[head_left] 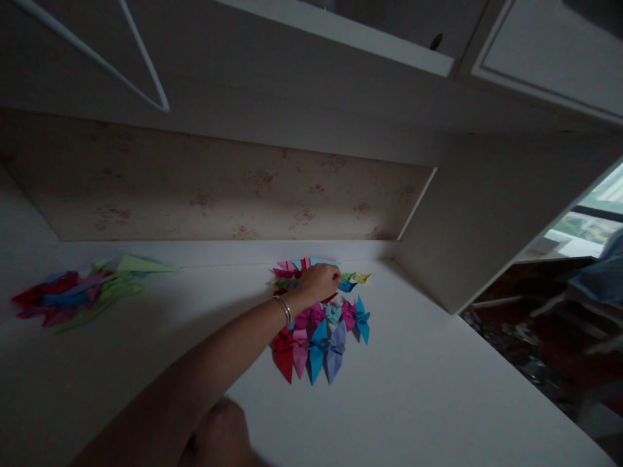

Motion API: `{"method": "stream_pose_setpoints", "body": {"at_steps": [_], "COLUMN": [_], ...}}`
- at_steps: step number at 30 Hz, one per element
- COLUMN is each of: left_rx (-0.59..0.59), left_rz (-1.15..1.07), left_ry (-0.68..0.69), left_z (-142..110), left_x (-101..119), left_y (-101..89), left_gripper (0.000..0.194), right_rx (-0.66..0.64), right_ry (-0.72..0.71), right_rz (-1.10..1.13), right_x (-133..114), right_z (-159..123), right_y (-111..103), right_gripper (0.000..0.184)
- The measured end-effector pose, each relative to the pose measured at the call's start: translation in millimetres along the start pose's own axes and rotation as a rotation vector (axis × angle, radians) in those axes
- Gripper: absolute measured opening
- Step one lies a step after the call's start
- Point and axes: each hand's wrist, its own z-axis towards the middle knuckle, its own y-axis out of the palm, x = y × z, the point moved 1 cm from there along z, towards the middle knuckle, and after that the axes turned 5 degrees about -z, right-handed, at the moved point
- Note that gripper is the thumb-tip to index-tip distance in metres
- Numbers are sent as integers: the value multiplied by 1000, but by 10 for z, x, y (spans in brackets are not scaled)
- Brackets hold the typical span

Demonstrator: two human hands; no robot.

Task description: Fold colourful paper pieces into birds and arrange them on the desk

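My left hand (318, 282), with a silver bracelet at the wrist, reaches over the back of a cluster of folded paper cranes. Its fingers are curled closed, and whatever is in them is hidden. Around it, several cranes stand in rows: a red one (282, 352), a blue one (318, 350) and a lavender one (336, 350) at the front, pink and teal ones behind. A small yellow crane (361, 277) is just right of the hand. Near the bottom edge my right hand (221, 431) looks curled closed, dark and blurred, partly behind my left forearm; its contents are hidden.
A loose pile of coloured folded paper (73, 295) lies at the left on the white desktop (413, 389). Floral wallpaper (263, 194) backs the desk, below an overhanging shelf (341, 39). A side panel (487, 214) bounds the right. A white looped wire (146, 58) hangs upper left.
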Motion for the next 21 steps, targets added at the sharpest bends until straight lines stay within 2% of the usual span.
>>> {"method": "stream_pose_setpoints", "body": {"at_steps": [5,9,15,18,21], "left_rx": [169,293,484,551,573], "left_rz": [-243,-428,-628,-676,-667], "left_ry": [25,-155,-435,-509,-537], "left_z": [-577,-1214,-2234,-2647,-2936], "left_x": [-324,-714,-1140,-1225,-1253], "left_y": [-364,-531,-594,-603,-608], "left_gripper": [22,18,27,25,22], "right_rx": [54,84,101,108,103], "right_ry": [-38,-8,16,9,2], "right_rz": [7,63,169,210,201], "right_x": [65,53,0,-38,-71], "right_z": [101,67,57,51,36], "right_y": [76,47,-4,-5,6], "right_gripper": [18,18,24,25,24]}}
